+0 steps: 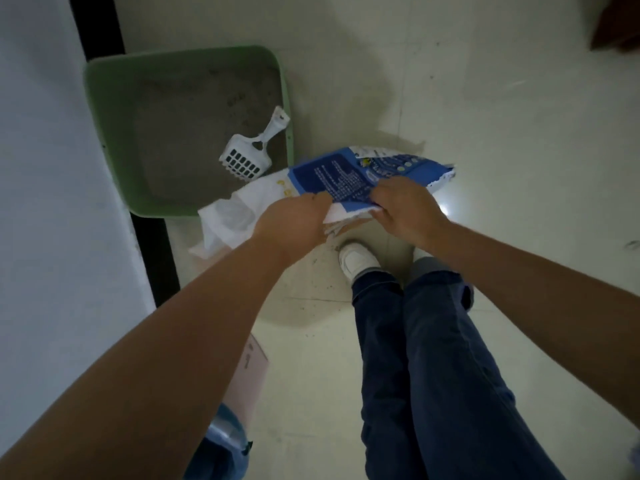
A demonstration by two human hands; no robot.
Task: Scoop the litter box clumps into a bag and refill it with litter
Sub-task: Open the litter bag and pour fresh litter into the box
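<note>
A green litter box (pixel 104 109) with grey litter stands on the floor by the wall. In its near right corner lies a white slotted scoop (pixel 247 155), handle pointing up and right. I hold a blue and white litter bag (pixel 349 176) above the floor just right of the box. My left hand (pixel 294 220) grips its near left edge and my right hand (pixel 403 206) pinches its near right edge. A white plastic bag (pixel 228 216) lies crumpled on the floor under my left wrist.
A pale wall (pixel 45 168) runs along the left with a dark gap beside it. My legs in blue trousers and a white shoe (pixel 356 259) stand below the bag. A pink object (pixel 247 375) and a blue one (pixel 221 441) sit lower left. Tiled floor stretches right.
</note>
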